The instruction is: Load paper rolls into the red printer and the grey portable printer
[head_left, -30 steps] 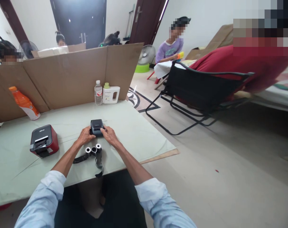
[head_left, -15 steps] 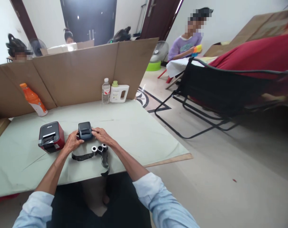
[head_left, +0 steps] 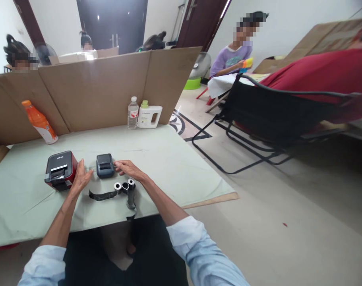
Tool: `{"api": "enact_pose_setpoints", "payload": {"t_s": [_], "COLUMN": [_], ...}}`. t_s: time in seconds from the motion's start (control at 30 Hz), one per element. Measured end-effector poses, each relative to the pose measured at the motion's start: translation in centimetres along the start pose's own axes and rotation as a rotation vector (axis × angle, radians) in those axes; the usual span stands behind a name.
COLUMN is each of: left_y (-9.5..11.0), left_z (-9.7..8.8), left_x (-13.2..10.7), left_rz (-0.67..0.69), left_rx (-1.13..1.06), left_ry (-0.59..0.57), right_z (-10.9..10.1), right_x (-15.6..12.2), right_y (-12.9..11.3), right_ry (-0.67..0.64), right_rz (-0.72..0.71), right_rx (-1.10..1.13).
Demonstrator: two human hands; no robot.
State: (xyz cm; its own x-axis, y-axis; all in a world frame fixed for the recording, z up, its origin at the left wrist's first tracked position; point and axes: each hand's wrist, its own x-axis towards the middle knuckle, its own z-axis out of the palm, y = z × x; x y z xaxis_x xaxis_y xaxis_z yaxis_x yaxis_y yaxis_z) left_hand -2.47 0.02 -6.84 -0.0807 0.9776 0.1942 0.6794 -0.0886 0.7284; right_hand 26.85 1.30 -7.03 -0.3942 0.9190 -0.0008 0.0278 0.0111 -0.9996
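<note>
A small dark portable label printer (head_left: 105, 167) stands on the table in front of me. My right hand (head_left: 128, 169) is at its right side, fingers stretched toward it and holding nothing; whether the fingertips touch it I cannot tell. Left of it is a larger black and red label printer (head_left: 61, 169). My left hand (head_left: 82, 176) is beside that printer's right side, thumb apart from the fingers, with nothing in it. Nearer to me lie several small rolls (head_left: 118, 186), with a loose black strip (head_left: 102, 196) running left and another dark strip (head_left: 130, 200) hanging toward the table edge.
A cardboard screen (head_left: 100, 91) closes off the far side of the table (head_left: 169, 167). Before it stand an orange bottle (head_left: 40, 122), a water bottle (head_left: 133, 113) and a white jug (head_left: 150, 117). A folding chair (head_left: 264, 115) and other people (head_left: 233, 57) are to the right.
My left hand has let go of the small printer and moved left to the larger one. My right hand has loosened and stays at the small printer's right side.
</note>
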Motion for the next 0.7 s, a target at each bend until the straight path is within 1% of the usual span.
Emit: {"api": "enact_pose_setpoints", "payload": {"t_s": [0.1, 0.23, 0.33, 0.4, 0.5, 0.6, 0.7], "left_y": [0.3, 0.9, 1.2, 1.4, 1.7, 1.8, 2.0], "left_z": [0.6, 1.1, 1.1, 0.9, 0.6, 0.7, 1.3], "left_x": [0.4, 1.1, 1.8, 2.0, 1.8, 0.5, -1.2], "left_rz": [-0.065, -0.086, -0.094, -0.100, -0.112, -0.085, -0.004], "left_rx": [0.032, 0.021, 0.007, 0.010, 0.031, -0.023, -0.129], "left_ry": [0.066, 0.136, 0.167, 0.167, 0.105, -0.039, -0.186], "right_z": [-0.2, -0.2, -0.2, -0.2, -0.3, -0.4, -0.4], "right_x": [-0.6, -1.0, -1.0, -0.9, -0.9, -1.0, -1.0], "right_y": [0.0, 0.3, 0.6, 0.9, 1.3, 1.7, 2.1], "right_ry": [0.005, 0.007, 0.009, 0.010, 0.017, 0.035, 0.058], "right_rz": [-0.010, -0.003, 0.004, 0.003, 0.001, -0.012, -0.019], "right_rx": [0.002, 0.020, 0.021, 0.024, 0.047, 0.072, 0.081]}}
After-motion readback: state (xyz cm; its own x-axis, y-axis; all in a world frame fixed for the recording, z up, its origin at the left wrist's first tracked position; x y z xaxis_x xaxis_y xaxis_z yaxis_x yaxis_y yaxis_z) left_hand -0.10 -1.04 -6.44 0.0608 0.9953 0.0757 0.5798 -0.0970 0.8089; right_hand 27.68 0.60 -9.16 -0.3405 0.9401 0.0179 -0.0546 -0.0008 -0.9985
